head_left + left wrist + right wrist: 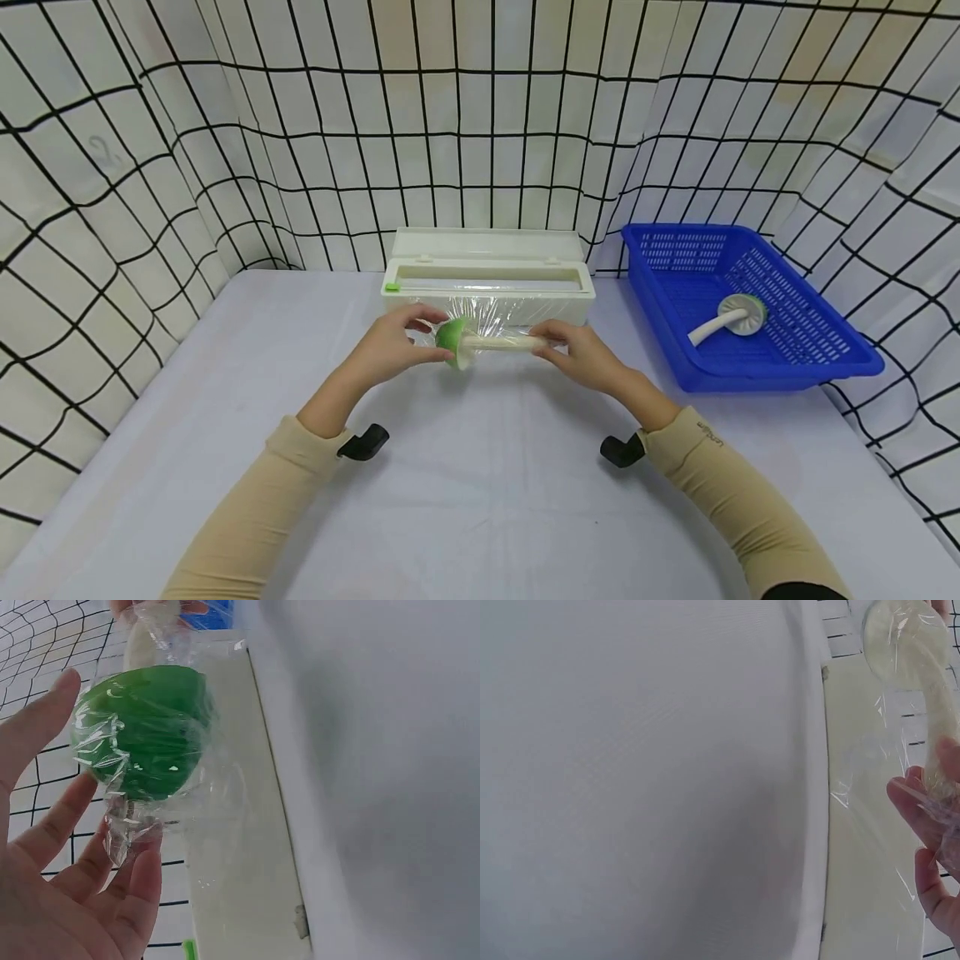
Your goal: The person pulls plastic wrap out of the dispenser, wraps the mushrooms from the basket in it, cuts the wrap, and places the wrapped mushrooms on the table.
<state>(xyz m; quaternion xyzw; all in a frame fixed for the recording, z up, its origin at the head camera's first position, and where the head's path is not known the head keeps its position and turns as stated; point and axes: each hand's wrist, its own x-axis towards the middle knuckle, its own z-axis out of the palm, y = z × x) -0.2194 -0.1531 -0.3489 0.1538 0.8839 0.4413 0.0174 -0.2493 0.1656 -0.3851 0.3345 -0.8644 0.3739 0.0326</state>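
A toy mushroom (452, 335) with a green cap and long pale stem lies sideways between my hands, wrapped in clear cling film (497, 314). My left hand (393, 340) holds the cap end, thumb on one side and fingers on the other. In the left wrist view, film bunches at the fingertips beneath the green cap (146, 731). My right hand (583, 354) pinches the far end of the stem (937, 705) through the film. Just behind the mushroom stands a white cling film dispenser (573, 308) with its lid raised; film stretches across its front.
A blue plastic basket (757, 382) stands to the right, with another green-capped mushroom (744, 315) lying in it. Black wire grid panels (491, 133) enclose the back and sides of the white-covered table (487, 517). A small green tab (392, 287) sits at the dispenser's left end.
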